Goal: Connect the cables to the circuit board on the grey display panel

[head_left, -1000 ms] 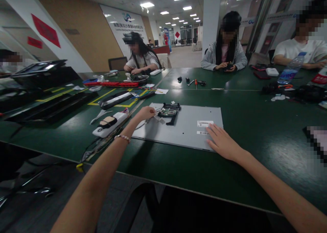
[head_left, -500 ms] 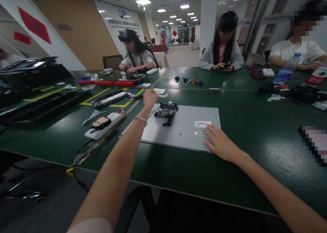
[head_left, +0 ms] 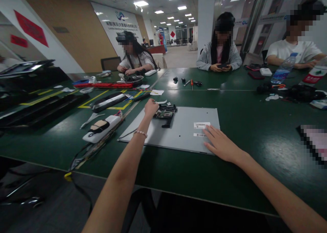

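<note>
Your left hand [head_left: 151, 108] has its fingers bent close together, but their tips are turned away, so one cannot tell whether they pinch something; your right hand [head_left: 221, 142] is spread open and grips nothing. Close beside the left fingers is the circuit board [head_left: 165, 114], with a black frame [head_left: 167, 123] around part of it, lying near the far edge of the metal panel [head_left: 182, 128], left of its middle. As for progress, the board is already uncovered, and a dark cable [head_left: 127, 134] runs along the panel's left end; your forearm covers its continuation, so whether it joins the board is not clear. How much remains cannot be judged from here. On the panel's right side, your right fingertips rest at the white labels [head_left: 201, 125]. Just beyond the panel's far edge there is a pale strip [head_left: 161, 102], very near your left fingers. Farther beyond the panel lies a red-handled screwdriver [head_left: 192, 84], and to the panel's left, a white oblong object [head_left: 102, 130].
</note>
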Available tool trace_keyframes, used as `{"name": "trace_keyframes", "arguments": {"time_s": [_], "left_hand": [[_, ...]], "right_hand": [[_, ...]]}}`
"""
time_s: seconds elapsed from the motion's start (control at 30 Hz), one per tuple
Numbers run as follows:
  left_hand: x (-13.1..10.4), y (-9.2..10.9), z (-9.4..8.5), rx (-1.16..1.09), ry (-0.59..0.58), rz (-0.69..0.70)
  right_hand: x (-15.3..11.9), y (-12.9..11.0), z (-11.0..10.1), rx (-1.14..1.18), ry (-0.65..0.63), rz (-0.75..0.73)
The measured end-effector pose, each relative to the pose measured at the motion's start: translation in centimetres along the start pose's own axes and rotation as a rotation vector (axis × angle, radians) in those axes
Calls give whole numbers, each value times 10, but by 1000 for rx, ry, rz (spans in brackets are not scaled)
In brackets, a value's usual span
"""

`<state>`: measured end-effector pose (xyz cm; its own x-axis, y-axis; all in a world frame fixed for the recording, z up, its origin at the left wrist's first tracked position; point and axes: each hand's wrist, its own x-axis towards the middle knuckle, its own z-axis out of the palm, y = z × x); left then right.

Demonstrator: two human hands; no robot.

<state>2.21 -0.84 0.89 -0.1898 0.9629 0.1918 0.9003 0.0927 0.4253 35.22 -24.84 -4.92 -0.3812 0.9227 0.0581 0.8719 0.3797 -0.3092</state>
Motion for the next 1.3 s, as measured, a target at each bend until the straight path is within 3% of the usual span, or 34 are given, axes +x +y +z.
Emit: {"name": "trace_keyframes", "arguments": {"time_s": [0.13, 0.3, 0.5, 0.73, 0.87, 1.1, 1.3], "left_hand": [[-19, -21, -11, 21, 30, -77], [-25, -54, -26, 80, -30, -190], [-30, -79, -25, -69, -100, -204], [-44, -71, -19, -98, -38, -145], [-55, -59, -21, -68, -13, -110], [-66, -39, -29, 51, 13, -80], [-64, -35, -16, -46, -12, -43]], "right_hand": [[-8, 5, -1, -27, -17, 12], [-22, 20, -1, -31, -30, 24], [-24, 36, -13, 147, -44, 38], [-19, 42, -34, 600, 280, 394], [-21, 53, -38, 876, 355, 565], [-24, 74, -42, 1064, 425, 650], [-27, 88, -40, 1074, 463, 692]]}}
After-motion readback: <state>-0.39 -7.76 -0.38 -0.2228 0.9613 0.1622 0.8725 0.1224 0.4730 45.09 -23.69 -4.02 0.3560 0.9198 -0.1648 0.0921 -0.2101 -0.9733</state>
